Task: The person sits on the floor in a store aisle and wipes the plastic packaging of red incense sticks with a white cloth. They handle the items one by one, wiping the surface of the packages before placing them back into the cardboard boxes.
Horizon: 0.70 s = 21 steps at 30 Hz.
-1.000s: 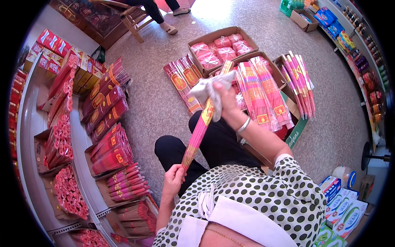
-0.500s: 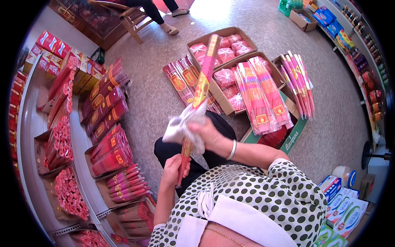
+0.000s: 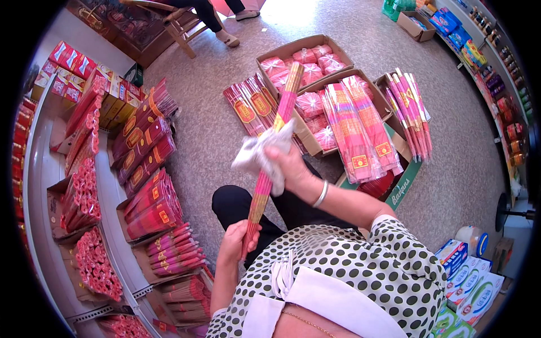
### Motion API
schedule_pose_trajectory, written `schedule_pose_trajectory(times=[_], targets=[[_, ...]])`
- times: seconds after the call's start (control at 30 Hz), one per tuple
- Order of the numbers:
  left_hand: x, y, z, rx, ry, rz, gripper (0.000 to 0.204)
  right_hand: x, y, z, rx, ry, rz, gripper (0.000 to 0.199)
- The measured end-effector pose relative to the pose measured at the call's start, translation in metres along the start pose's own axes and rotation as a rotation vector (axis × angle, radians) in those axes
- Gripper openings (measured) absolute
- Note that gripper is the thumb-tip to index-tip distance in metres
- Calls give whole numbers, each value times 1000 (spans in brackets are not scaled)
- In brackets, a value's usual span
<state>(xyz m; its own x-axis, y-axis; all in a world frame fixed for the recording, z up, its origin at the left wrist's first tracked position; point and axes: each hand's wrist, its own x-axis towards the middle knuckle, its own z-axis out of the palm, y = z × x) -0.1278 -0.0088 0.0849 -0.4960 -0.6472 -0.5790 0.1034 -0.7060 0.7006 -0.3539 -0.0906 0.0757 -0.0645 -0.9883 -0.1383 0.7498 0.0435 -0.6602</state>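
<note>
A long, slim bundle of incense sticks [image 3: 261,197] in a pink, red and gold wrapper slants up and away in front of me. Round its lower end my left hand [image 3: 238,241] is closed. My right hand [image 3: 290,169], a bangle on its wrist, is shut on a crumpled white cloth [image 3: 255,156] that wraps partway round the middle of the bundle. The cloth hides that stretch of the wrapper. Beyond it the upper end of the bundle sticks out, in front of an open carton [image 3: 307,136] of pink packets.
Shelves [image 3: 106,186] of incense packs stand at my left. Ahead, another carton [image 3: 307,44] holds pink packets, and flat incense packs [image 3: 356,132] lie across the nearer one. A green box [image 3: 401,183] sits beneath. Someone's legs [image 3: 211,17] show beside a wooden chair [image 3: 179,31].
My right hand and the cloth have slid up along the bundle, baring more of its lower part. My left hand keeps its grip at the lower end.
</note>
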Motion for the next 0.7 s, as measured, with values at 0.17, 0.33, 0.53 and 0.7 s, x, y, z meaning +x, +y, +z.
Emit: schedule_pose_trajectory(times=[0.17, 0.33, 0.53, 0.7], targets=[[-25, -21, -30, 31, -93, -34, 37, 55, -63, -26, 56, 130, -182, 27], [-22, -7, -18, 376, 95, 131, 25, 63, -85, -27, 35, 95, -253, 27], [-16, 5, 2, 1052, 443, 523, 17, 65, -91, -22, 77, 195, -356, 22], [-15, 17, 22, 1044, 481, 634, 15, 29, -69, 7, 25, 59, -188, 29]])
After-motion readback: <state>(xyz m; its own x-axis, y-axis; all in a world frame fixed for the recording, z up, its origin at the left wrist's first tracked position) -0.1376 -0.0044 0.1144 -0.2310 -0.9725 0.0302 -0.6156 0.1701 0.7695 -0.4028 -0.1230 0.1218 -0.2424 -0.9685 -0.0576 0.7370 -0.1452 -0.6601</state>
